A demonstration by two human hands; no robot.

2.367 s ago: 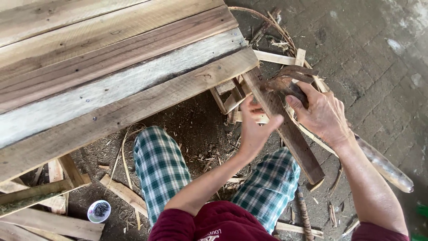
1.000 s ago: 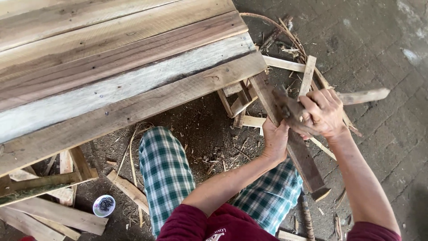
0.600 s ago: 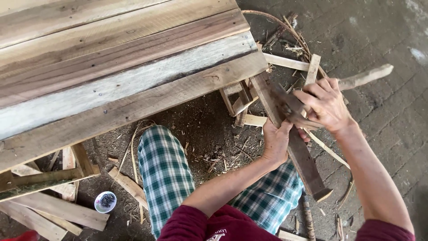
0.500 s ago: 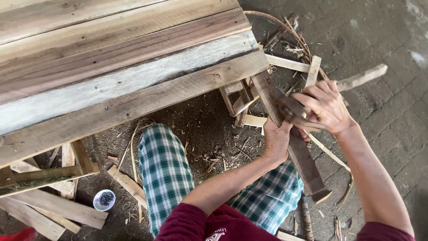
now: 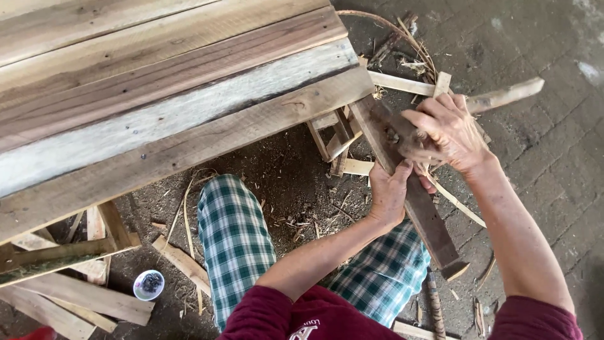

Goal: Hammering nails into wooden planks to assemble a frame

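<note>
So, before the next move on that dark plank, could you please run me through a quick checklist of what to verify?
1. Left hand grips the dark plank: ok, fingers wrap its edge.
2. Right hand holds the work piece: ok that it is closed on something on the plank, but what it holds cannot be told.
3. Plank's upper end braced under the workbench: cannot tell, the joint is hidden.
4. Knees in the checked trousers clear of the plank: ok on the left knee; the other lies under the plank.
5. Floor scraps underfoot: not ok, wood offcuts and a small cup lie nearby.
</note>
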